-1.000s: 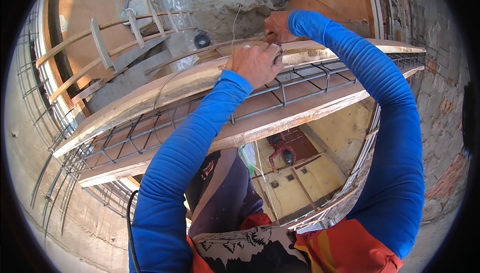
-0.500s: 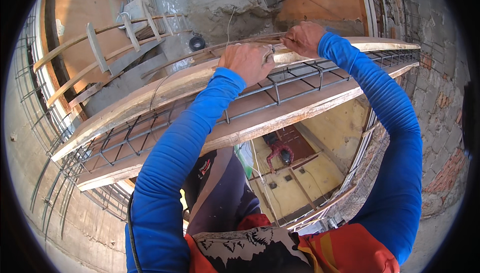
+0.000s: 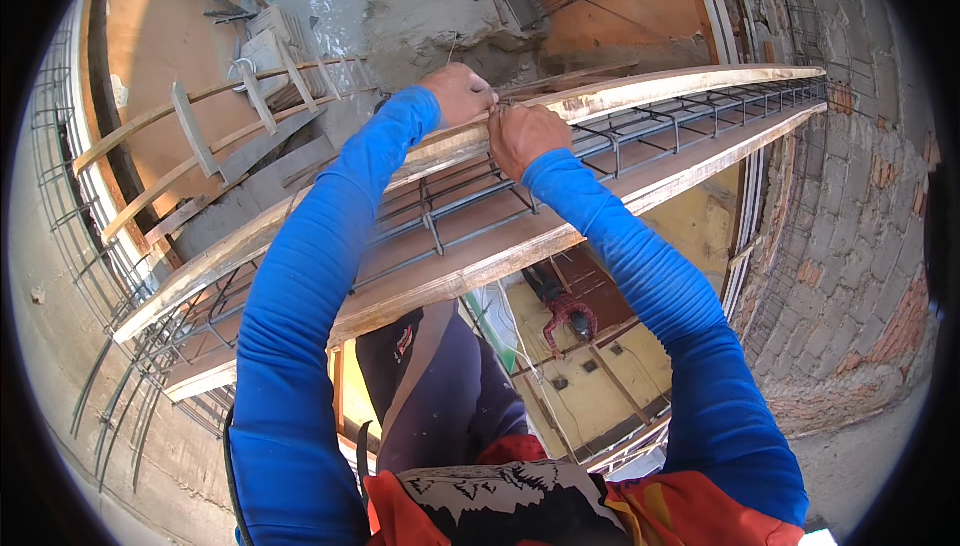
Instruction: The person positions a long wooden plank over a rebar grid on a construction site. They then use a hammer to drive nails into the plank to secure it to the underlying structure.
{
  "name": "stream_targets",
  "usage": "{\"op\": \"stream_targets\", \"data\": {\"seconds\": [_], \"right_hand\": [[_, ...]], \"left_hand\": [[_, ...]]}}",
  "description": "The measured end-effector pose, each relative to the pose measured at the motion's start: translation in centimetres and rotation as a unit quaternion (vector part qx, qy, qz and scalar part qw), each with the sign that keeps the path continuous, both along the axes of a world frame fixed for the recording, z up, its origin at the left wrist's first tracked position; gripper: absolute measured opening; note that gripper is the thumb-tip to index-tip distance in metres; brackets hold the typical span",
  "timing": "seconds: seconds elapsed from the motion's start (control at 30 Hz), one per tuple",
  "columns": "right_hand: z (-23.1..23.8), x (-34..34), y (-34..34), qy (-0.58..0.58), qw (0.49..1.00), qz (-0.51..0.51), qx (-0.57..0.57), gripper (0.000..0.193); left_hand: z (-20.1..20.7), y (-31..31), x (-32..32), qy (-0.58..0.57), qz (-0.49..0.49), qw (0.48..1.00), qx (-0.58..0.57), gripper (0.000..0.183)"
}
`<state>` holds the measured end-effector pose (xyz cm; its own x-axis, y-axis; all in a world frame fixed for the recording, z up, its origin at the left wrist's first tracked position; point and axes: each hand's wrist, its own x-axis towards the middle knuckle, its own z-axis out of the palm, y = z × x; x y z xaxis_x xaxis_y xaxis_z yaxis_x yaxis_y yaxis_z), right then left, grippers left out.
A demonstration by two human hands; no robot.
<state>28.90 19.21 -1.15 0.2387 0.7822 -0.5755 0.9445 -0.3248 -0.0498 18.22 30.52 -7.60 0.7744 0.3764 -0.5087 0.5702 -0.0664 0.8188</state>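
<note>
My left hand is closed at the top edge of the far wooden board, its fingertips bent toward my other hand. Just right of it and slightly nearer, my right hand is closed against the same board, knuckles up. The two hands almost touch. Whatever they pinch is too small to make out. A thin wire stands up behind my left hand. Below my hands, a cage of steel reinforcing bars lies between the far board and the near board.
Far below, a person in a red patterned top is on the lower level. At left hangs a wooden ladder-like frame. Bare bar ends jut out at lower left. A brick wall rises at right.
My right hand has come left and nearer along the board to meet my left hand. The left hand has moved slightly left and farther out. The view has shifted a little.
</note>
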Motion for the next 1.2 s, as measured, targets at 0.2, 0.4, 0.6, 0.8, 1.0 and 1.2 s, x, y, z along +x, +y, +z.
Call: {"op": "stream_targets", "data": {"seconds": [0.2, 0.4, 0.6, 0.8, 1.0, 1.2], "right_hand": [[0.1, -1.1, 0.0, 0.077, 0.994, -0.042, 0.063, 0.051], [0.7, -1.6, -3.9, 0.23, 0.965, -0.116, 0.048, 0.05], [0.5, -4.3, -9.7, 0.338, 0.851, -0.353, 0.193, 0.039], [-1.4, -6.9, -11.5, 0.455, 0.668, -0.536, 0.245, 0.039], [1.2, -3.0, -11.7, 0.783, 0.124, -0.6, 0.109, 0.041], [3.9, 0.0, -16.2, 0.717, 0.309, -0.622, 0.057, 0.041]], "left_hand": [[3.3, 3.4, 4.6, 0.091, -0.284, 0.949, 0.106, 0.039], [4.7, 0.6, 3.9, 0.096, -0.293, 0.889, 0.339, 0.036], [4.8, -2.8, 2.4, 0.137, -0.311, 0.834, 0.435, 0.021], [7.4, -3.7, 2.0, 0.112, -0.306, 0.876, 0.355, 0.024], [13.3, -14.8, 0.2, 0.09, 0.007, 0.97, 0.228, 0.027], [18.1, -24.4, -2.3, 0.022, 0.152, 0.988, -0.032, 0.038]]}}
